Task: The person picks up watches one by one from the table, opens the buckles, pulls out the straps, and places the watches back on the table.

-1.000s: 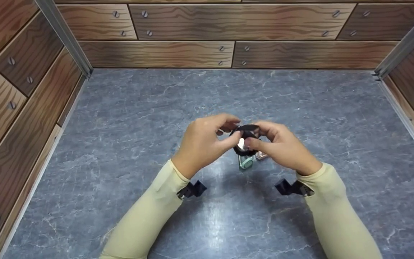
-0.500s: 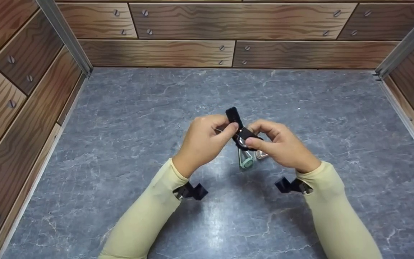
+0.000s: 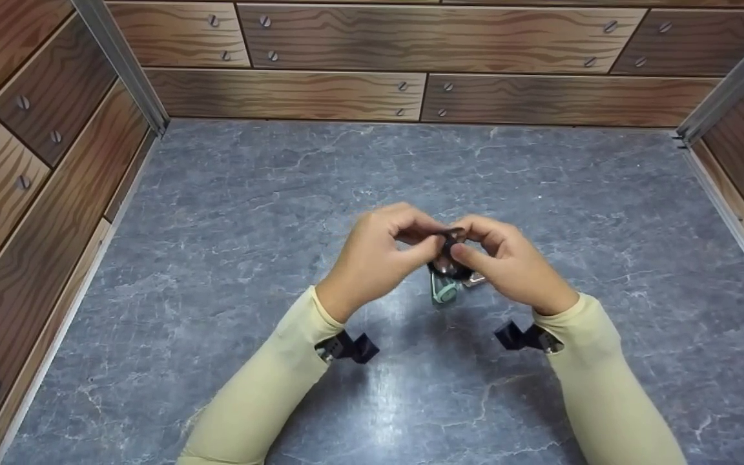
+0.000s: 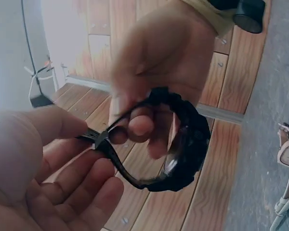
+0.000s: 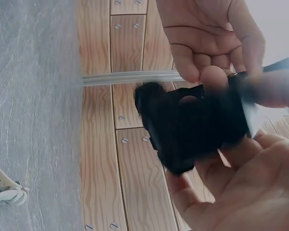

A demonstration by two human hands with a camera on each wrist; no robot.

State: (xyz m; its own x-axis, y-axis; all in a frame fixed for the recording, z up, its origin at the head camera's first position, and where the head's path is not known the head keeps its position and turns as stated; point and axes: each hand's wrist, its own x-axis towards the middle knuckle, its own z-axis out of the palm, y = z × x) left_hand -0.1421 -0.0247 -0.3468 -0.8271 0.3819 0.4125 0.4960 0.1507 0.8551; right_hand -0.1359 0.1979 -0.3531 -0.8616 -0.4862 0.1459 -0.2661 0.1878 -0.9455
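Strap pinched: thumb and bent fingers of the left hand (image 3: 378,252) are closed on the end of a black watch's band, while the watch (image 4: 190,144) is gripped from the other side by the thumb and curled fingers of the right hand (image 3: 514,265). No wide gap is left between thumb and fingers on either hand. The watch is held up off the table (image 3: 268,187), between the two hands.

By the left wrist camera, the band is shown as a loop drawn together at a grey buckle (image 4: 100,139); whether it is fastened cannot be told. From above, that buckle is hidden by the fingers. In the right wrist view, the watch is caught in a blur, its broad dark side presented.

Beneath, a mint-green watch (image 3: 444,294) is seen lying on the table in the head view. Beside it, a pink watch (image 4: 288,153) is half covered there by the right hand, but its case is revealed in the left wrist view. Farther out, pale yellow sleeves (image 3: 262,371) and plank-patterned walls (image 3: 443,39) are shown.
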